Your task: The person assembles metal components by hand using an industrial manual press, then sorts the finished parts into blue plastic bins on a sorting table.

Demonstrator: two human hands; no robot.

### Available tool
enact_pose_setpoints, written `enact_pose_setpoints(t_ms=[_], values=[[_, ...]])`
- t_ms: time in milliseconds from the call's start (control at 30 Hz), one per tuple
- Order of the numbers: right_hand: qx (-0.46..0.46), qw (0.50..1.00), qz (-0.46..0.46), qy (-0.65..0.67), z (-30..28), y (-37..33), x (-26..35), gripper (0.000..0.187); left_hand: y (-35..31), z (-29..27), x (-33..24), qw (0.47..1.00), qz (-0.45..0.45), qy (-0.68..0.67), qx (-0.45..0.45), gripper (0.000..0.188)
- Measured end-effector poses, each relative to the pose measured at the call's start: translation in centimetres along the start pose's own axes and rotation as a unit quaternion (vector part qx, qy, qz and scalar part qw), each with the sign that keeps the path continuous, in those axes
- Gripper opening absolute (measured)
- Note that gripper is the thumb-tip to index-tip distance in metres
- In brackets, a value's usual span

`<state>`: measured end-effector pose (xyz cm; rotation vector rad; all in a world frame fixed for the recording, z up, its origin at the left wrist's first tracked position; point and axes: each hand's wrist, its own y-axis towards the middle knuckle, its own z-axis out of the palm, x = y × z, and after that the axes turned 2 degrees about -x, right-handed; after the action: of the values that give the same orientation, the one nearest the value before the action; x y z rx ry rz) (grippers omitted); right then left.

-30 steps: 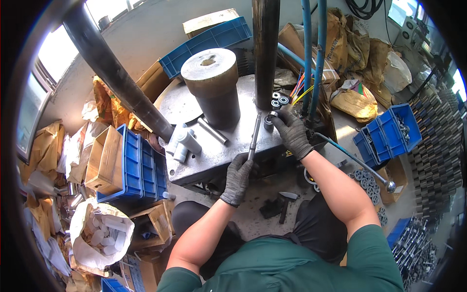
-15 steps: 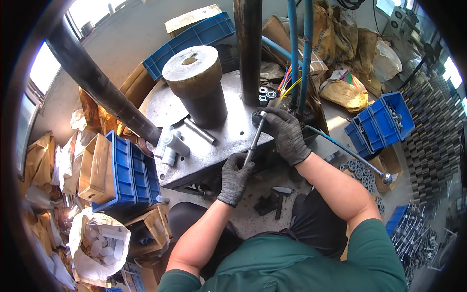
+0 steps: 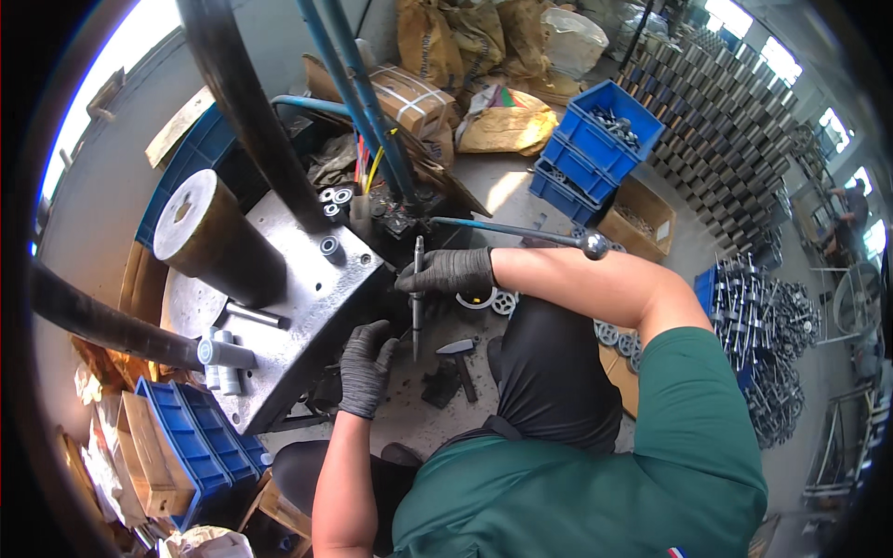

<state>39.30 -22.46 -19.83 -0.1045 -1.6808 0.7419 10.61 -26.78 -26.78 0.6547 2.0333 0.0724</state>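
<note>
Scuffed silver-grey metal slab point(image 3: 312, 296), slim stepped steel rod point(image 3: 418, 321) just beside its corner, my right hand point(image 3: 442, 272) in ribbed grey knit closed around it, my left hand point(image 3: 366, 368) half open, empty, near the rod.

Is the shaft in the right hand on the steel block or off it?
Off: the right hand grips the shaft beyond the edge of the steel block, both ends clear.

Workshop with heaped metal parts point(image 3: 758, 316)

Yellowish sack point(image 3: 510, 128) near strapped cardboard box point(image 3: 406, 98); brown sacks point(image 3: 428, 45) behind.
</note>
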Motion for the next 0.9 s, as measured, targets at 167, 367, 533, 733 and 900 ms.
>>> enact_pose_setpoints(t_ms=[167, 367, 533, 733, 900], values=[[-0.169, 0.953, 0.033, -0.251, -10.6, -8.5, -9.1, 0.045, -0.1, 0.3, 3.7, 0.993, -0.088, 0.015, 0.081, 0.015], [-0.461, 0.882, 0.02, -0.097, -14.6, -19.9, -27.9, 0.04, -0.5, 0.9, 4.9, 0.985, -0.151, 0.002, 0.089, 0.029], [-0.631, 0.747, 0.037, 0.206, -12.4, -26.1, -39.7, 0.041, -1.5, 1.1, 5.4, 0.973, -0.159, 0.079, 0.145, 0.026], [-0.727, 0.539, -0.024, 0.425, -9.9, -25.0, -46.3, 0.031, -3.0, 2.0, 8.8, 0.97, -0.132, 0.108, 0.174, 0.024], [-0.743, 0.534, -0.05, 0.401, -9.5, -23.4, -47.4, 0.03, -3.4, 2.2, 9.3, 0.963, -0.152, 0.08, 0.207, 0.036]])
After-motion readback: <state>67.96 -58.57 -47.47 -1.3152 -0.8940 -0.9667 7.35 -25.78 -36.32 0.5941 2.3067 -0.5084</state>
